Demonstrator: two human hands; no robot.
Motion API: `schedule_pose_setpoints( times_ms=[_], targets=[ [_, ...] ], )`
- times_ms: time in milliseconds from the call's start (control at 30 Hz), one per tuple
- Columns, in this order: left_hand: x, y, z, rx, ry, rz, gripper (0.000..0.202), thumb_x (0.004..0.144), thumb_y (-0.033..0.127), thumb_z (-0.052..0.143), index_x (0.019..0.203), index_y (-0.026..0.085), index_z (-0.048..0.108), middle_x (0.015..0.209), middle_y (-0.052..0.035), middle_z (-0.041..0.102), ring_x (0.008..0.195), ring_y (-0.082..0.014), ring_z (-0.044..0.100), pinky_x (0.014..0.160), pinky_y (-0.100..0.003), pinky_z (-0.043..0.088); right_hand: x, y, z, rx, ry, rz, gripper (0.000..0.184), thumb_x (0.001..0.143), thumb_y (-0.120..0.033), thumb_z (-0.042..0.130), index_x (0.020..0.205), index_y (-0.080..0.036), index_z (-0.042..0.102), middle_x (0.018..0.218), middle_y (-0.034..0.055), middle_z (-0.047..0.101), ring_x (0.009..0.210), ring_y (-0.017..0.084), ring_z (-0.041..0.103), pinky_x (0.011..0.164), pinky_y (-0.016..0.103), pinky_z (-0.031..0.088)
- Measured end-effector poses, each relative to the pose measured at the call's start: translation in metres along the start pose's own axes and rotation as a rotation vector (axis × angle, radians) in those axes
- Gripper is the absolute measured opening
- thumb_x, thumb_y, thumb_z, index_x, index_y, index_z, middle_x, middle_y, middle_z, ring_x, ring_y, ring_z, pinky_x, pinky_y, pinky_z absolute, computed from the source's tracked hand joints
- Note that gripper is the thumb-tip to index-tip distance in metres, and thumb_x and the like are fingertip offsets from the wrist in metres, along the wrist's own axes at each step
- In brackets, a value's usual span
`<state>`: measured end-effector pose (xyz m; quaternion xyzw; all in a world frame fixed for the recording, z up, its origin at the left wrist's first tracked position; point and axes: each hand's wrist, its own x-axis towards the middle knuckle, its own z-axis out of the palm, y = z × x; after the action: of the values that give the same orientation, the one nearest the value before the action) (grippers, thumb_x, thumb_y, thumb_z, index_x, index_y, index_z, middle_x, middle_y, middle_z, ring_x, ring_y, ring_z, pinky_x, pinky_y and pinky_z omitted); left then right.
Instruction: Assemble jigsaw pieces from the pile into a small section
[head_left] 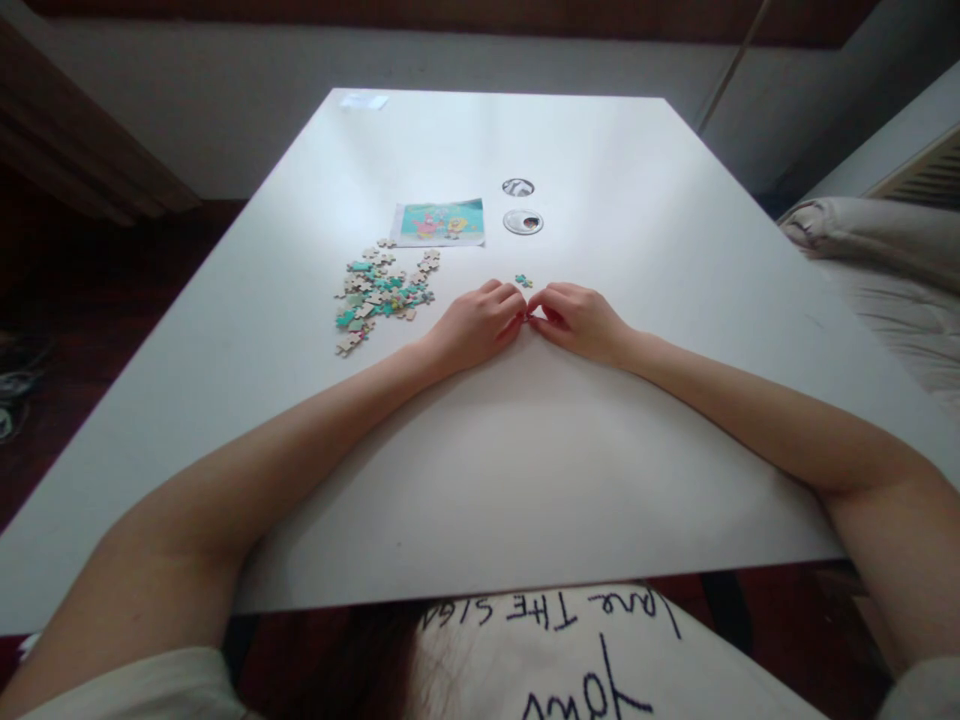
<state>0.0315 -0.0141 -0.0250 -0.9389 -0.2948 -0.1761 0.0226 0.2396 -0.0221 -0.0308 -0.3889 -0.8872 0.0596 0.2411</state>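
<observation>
My left hand (480, 322) and my right hand (576, 320) rest on the white table (525, 450), fingertips meeting in a pinch around something small and reddish that I cannot make out. A small teal jigsaw piece (523, 281) lies just beyond my fingertips. A loose pile of jigsaw pieces (381, 292), teal and beige, is spread to the left of my left hand. Behind the pile lies a colourful cartoon reference picture (440, 221).
Two round silver lids or tins (523, 221) sit behind my hands, right of the picture. A bed with pale bedding (885, 260) stands at the right. A small label (363, 101) is at the table's far edge.
</observation>
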Motion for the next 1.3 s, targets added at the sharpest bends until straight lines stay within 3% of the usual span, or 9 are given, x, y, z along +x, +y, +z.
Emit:
schedule_pose_setpoints(
  times_ms=[1300],
  targets=[
    [-0.0004, -0.0009, 0.0015, 0.002, 0.023, 0.007, 0.017, 0.094, 0.017, 0.045, 0.098, 0.013, 0.061, 0.101, -0.0104, 0.066, 0.096, -0.0215, 0.058, 0.084, -0.033, 0.053, 0.0000, 0.0003, -0.0004, 0.008, 0.004, -0.004, 0.013, 0.086, -0.023, 0.052, 0.091, -0.018, 0.063, 0.072, 0.0006, 0.055, 0.067, 0.015, 0.048, 0.067, 0.026, 0.038]
  ],
)
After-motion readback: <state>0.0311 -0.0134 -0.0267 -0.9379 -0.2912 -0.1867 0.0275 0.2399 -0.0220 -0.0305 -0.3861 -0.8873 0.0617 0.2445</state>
